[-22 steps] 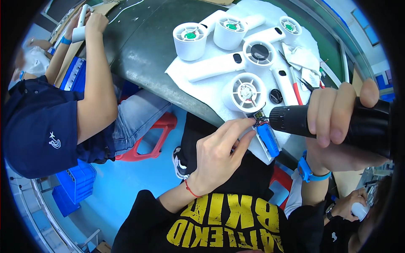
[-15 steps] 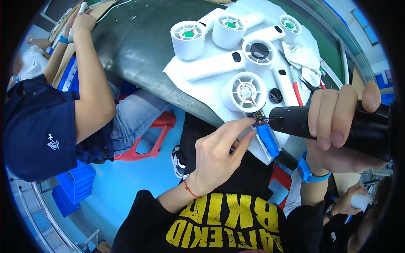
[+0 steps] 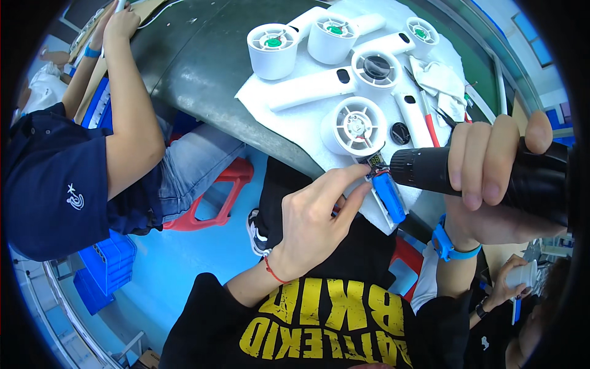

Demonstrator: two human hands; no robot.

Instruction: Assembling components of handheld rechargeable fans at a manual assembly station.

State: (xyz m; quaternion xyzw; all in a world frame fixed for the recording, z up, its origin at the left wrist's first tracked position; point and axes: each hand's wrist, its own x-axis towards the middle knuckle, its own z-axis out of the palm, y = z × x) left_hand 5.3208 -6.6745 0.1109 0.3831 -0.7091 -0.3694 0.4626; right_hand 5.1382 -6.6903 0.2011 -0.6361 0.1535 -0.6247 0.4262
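In front of me lies an opened white handheld fan [image 3: 354, 126], its round head turned up and its handle pointing toward me. A blue battery [image 3: 388, 198] sits in the handle, below a small circuit board [image 3: 374, 161] with a digit display. My left hand [image 3: 313, 224] pinches the fan between thumb and forefinger, close to the board. My right hand [image 3: 485, 163] is wrapped round a thick black electric screwdriver [image 3: 418, 167], held nearly level. Its nose points left at the board; whether the tip touches a screw is too small to tell.
Several white fans, one being this fan [image 3: 313, 87], lie on a white cloth [image 3: 295, 126] over the dark green table [image 3: 196, 74]. A black round cap [image 3: 400, 133] and red-handled tool [image 3: 428, 120] are beyond the screwdriver. Co-workers sit left and lower right, one holding a white part [image 3: 521, 275].
The view has shifted slightly. Both my hands, the fan and the screwdriver keep almost the same places relative to each other. The co-worker at lower right has turned and raised the white part.
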